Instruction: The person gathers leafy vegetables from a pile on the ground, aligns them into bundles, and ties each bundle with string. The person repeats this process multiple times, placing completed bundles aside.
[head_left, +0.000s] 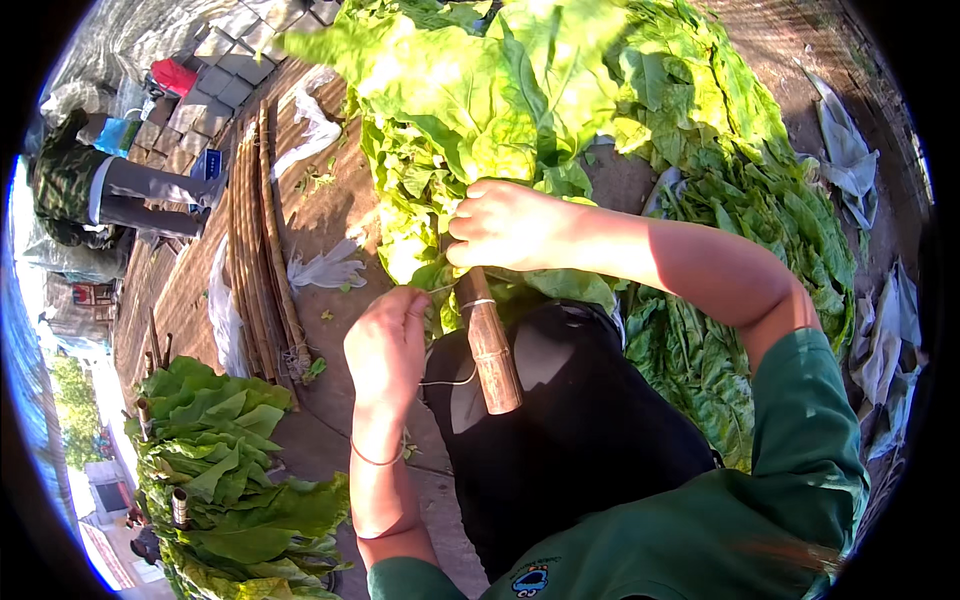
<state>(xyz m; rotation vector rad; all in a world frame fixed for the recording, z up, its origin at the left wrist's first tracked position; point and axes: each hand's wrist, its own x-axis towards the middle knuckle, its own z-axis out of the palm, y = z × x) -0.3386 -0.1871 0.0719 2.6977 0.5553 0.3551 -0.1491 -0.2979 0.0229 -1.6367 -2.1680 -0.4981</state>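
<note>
A bamboo pole (491, 349) rests its near end on my lap, with string tied around it. My left hand (386, 337) is left of the pole, pinching a thin string (444, 287) that runs taut toward it. A slack loop of the string hangs below, between hand and pole. Over the pole's farther part, my right hand (499, 225) has its fingers curled at the bases of large green leaves (480, 112). The leaves hide the rest of the pole, and the stems under my fingers are hard to make out.
A leaf heap (720, 247) lies at my right. More leaves (225, 465) hang around pole ends at lower left. Bare bamboo poles (259, 247) lie bundled on the ground beside plastic sheeting (326, 266). At far left a person (112, 180) in a camouflage top bends over.
</note>
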